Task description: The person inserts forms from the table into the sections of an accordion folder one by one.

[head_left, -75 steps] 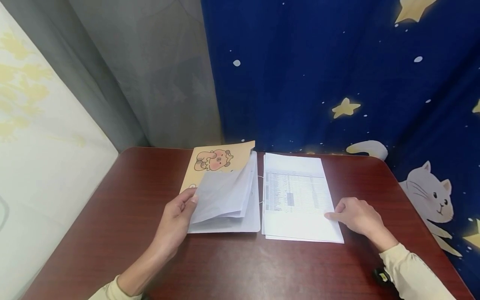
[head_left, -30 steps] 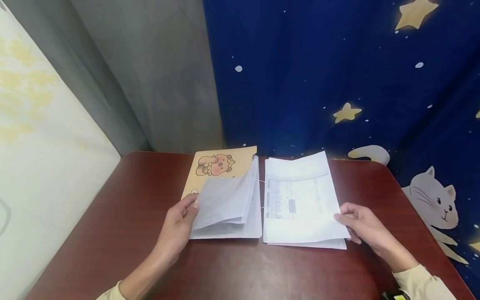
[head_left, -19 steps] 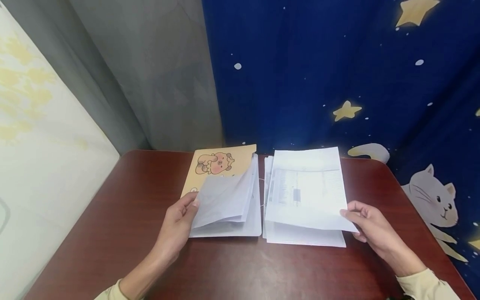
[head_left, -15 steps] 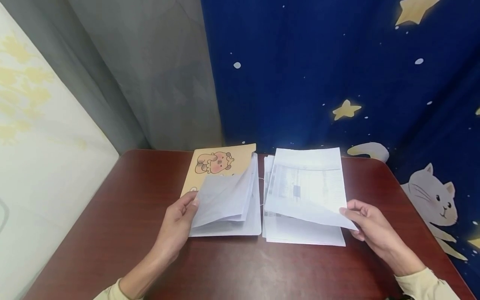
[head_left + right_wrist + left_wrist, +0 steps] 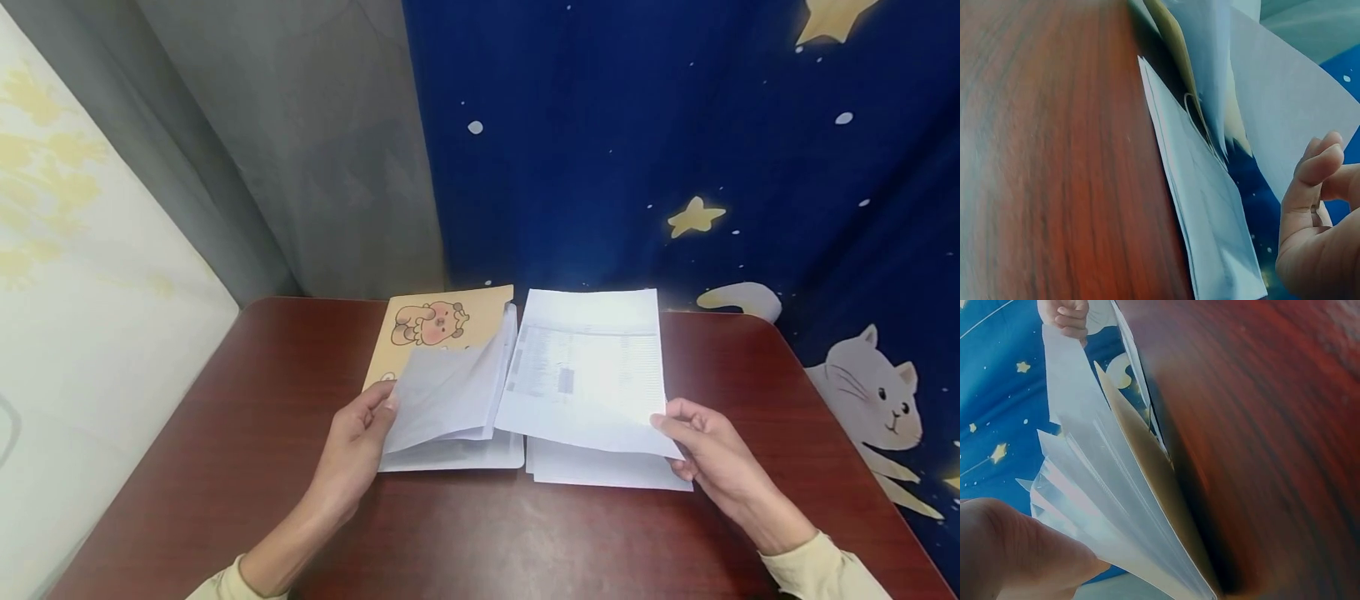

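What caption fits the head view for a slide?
Right hand lifts a printed sheet off a paper stack; left hand holds folder pockets open.

The tabletop (image 5: 225,467) looks like dark reddish wood grain with a smooth, faintly glossy finish, while the printed sheet (image 5: 592,375) lifted at the centre of the frame and the stack (image 5: 600,471) below it are thin matt white paper. The folder (image 5: 450,321) left of centre has a smooth tan cover and translucent, slightly shiny plastic sleeves (image 5: 450,392). The blue curtain (image 5: 675,150) across the upper right is soft matt cloth, as is the grey one (image 5: 315,150) beside it.
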Available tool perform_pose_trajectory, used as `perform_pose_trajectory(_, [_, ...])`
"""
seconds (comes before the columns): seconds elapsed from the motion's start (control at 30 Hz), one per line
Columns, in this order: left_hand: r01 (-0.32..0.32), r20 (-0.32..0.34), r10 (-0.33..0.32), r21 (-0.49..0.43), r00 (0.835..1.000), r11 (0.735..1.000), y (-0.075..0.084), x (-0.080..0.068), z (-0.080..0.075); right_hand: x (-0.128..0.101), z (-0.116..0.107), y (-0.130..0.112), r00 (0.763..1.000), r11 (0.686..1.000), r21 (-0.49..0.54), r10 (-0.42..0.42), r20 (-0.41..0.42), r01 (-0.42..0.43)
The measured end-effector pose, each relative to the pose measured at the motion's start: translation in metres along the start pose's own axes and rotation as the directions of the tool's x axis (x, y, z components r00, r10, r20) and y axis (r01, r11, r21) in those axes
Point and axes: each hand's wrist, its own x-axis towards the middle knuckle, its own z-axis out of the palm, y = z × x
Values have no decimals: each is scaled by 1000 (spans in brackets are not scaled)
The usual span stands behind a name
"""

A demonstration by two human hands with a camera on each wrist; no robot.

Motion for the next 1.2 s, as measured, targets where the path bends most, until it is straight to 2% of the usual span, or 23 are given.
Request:
perform_pose_trajectory(0.2, [-23, -14, 23, 10, 1000, 1000, 1, 0, 0, 1, 12, 3, 1000, 999, 40, 24, 12, -24])
perform_pose_trajectory(0.43, [-21, -16, 21, 5, 1000, 1000, 1, -1, -1, 6, 25, 5, 998, 997, 31, 63, 24, -64])
perform_pose_trajectory(0.7, [-25, -16, 25, -3, 1000, 1000, 1, -1, -1, 9, 40, 4, 997, 997, 38, 62, 52, -64])
perform_pose_trajectory(1.2, [-24, -26, 24, 15, 999, 1000, 0, -1, -2, 4, 45, 8, 996, 996, 42, 83, 5, -84])
